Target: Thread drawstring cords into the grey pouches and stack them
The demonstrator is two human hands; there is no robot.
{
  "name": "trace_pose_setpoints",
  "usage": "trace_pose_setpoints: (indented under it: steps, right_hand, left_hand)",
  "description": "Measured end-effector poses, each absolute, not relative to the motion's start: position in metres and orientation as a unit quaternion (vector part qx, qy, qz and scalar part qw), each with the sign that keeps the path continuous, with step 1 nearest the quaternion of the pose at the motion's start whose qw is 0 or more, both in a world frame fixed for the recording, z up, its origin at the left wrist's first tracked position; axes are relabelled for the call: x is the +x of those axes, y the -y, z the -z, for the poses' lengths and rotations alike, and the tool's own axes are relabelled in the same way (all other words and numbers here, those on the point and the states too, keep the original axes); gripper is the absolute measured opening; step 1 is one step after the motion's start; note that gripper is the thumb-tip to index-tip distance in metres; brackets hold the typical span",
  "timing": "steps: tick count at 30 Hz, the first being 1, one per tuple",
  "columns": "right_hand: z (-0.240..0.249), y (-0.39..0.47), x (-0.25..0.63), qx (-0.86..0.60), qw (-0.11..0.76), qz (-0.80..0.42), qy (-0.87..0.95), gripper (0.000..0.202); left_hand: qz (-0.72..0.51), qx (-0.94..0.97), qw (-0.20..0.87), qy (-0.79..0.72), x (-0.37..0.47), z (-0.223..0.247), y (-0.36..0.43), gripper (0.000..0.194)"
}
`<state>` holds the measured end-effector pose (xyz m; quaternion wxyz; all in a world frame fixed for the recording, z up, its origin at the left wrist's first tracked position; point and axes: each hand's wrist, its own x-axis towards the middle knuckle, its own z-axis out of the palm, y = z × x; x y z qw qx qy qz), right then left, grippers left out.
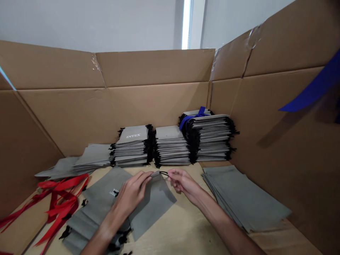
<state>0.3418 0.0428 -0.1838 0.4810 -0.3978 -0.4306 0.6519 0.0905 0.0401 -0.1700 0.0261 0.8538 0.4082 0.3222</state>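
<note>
Head view is showing both hands working over one flat grey fabric drawstring pouch [152, 203] lying on the pale wooden table [183, 230]. The left hand [131, 194] is pressing down on the pouch's upper edge, fingers curled and pinching the fabric near its top corner, which looks like a way of pinning the pouch flat. The right hand [182, 181], just beside the left, is closing its fingertips on the thin black cord [164, 173] coming out of that corner, so the cord is running taut between the two hands.

The pouch is lying flat with its long axis running diagonally, from the corner between the hands down and back toward the person's left forearm; its corded mouth is pointing away from the person, toward the stacks beyond the hands.

Under the left wrist, a loose layer of similar grey pouches [90, 212] is spreading out. Beyond the fingertips, neat stacks of finished grey pouches with black cord tassels [170, 146] are standing against the brown cardboard wall [148, 102], one top pouch printed INTEX. Right of the right forearm, a fanned pile of plain grey fabric pieces [244, 198] is waiting. Far left of the left hand, red ribbons [60, 198] are lying tangled.
</note>
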Motion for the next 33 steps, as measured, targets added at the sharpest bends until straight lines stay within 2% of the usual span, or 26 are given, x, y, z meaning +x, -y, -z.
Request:
trace_pose_setpoints:
  steps: [5, 10, 13, 18, 21, 25, 33]
  right_hand:
    - [0.192, -0.053, 0.350, -0.439, 0.507, -0.595, 0.443, 0.052]
    - [0.196, -0.062, 0.362, -0.458, 0.506, -0.548, 0.485, 0.056]
    - [0.197, -0.066, 0.371, -0.470, 0.500, -0.513, 0.516, 0.049]
    - [0.185, -0.061, 0.383, -0.498, 0.484, -0.435, 0.573, 0.024]
    - [0.173, -0.049, 0.382, -0.491, 0.475, -0.336, 0.649, 0.016]
    - [0.170, -0.037, 0.370, -0.430, 0.422, -0.166, 0.781, 0.032]
    - [0.187, -0.040, 0.346, -0.408, 0.341, -0.019, 0.847, 0.017]
  left_hand:
    - [-0.296, 0.856, -0.014, -0.423, 0.089, 0.171, -0.042, 0.029]
    - [-0.281, 0.870, -0.008, -0.405, 0.088, 0.167, -0.042, 0.029]
    - [-0.265, 0.873, 0.009, -0.409, 0.088, 0.165, -0.042, 0.028]
    - [-0.243, 0.868, 0.056, -0.429, 0.088, 0.164, -0.043, 0.028]
    - [-0.244, 0.863, 0.073, -0.437, 0.089, 0.165, -0.044, 0.030]
    - [-0.245, 0.860, 0.090, -0.439, 0.089, 0.166, -0.044, 0.029]
    - [-0.250, 0.857, 0.075, -0.444, 0.095, 0.164, -0.041, 0.025]
